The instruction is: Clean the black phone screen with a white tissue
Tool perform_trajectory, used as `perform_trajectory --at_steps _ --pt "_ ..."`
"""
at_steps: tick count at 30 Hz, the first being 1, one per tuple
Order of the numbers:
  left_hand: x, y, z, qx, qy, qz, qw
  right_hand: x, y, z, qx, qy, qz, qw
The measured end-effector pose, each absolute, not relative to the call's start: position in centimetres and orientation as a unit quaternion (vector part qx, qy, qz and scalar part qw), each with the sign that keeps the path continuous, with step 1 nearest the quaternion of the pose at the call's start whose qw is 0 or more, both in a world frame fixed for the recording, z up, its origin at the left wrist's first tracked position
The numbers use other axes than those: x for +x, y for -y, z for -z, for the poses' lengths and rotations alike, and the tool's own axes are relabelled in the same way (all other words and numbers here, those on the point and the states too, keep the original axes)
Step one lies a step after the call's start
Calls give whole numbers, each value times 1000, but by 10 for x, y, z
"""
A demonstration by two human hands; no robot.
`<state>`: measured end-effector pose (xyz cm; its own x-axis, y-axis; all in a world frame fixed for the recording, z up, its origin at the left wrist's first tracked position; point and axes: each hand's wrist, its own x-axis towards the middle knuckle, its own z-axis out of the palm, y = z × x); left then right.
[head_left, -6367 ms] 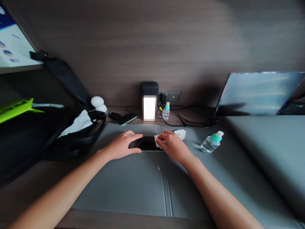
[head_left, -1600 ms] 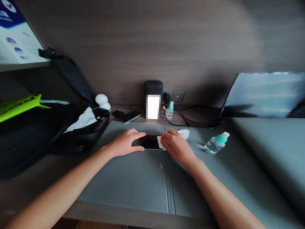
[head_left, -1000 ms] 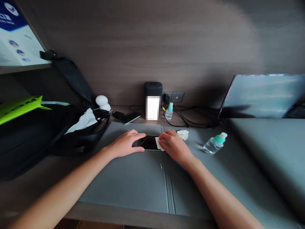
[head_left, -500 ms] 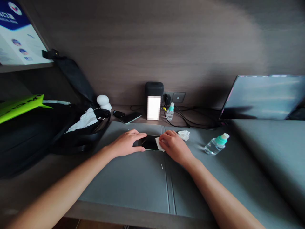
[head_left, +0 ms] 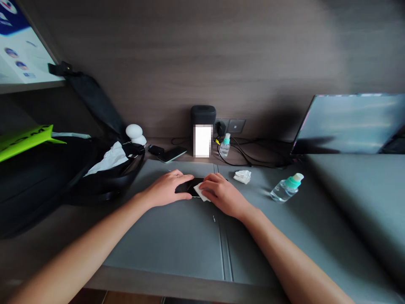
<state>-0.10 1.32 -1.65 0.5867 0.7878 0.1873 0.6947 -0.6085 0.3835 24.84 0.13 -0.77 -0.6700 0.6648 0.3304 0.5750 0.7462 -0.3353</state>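
A dark smartphone [head_left: 195, 184] lies flat, screen up, on the grey desk mat [head_left: 164, 240]. My left hand [head_left: 167, 188] grips its left end, thumb along the near edge and fingers along the far edge. Pinched under the fingers of my right hand [head_left: 223, 192] is a folded white tissue [head_left: 202, 194], pressed on the phone's screen. The right part of the phone is mostly hidden by that hand. Just beyond it, a crumpled tissue [head_left: 242, 176] rests on the mat. Further right stands a clear spray bottle [head_left: 284, 190] with a teal collar.
At the back are a black speaker-like box [head_left: 203, 113], a small bottle [head_left: 224, 147], cables [head_left: 243, 157] and another dark phone-like slab [head_left: 173, 154]. A black bag [head_left: 57, 181] fills the left side. A screen [head_left: 348, 122] stands at the right.
My right hand has slid left along the phone with the tissue, nearer my left hand. My left hand keeps its grip. The whole view has shifted slightly.
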Motion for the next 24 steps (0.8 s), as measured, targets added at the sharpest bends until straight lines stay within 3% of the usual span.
perform_trajectory --at_steps 5,12,24 --pt "-1 -13 16 877 -426 -167 145 246 -4 9 -383 890 -72 236" --pt "-1 -13 16 882 -409 -187 138 241 5 4 -254 936 -133 206" --pt "1 -10 14 876 -426 -179 139 243 8 0 -321 926 -101 174"
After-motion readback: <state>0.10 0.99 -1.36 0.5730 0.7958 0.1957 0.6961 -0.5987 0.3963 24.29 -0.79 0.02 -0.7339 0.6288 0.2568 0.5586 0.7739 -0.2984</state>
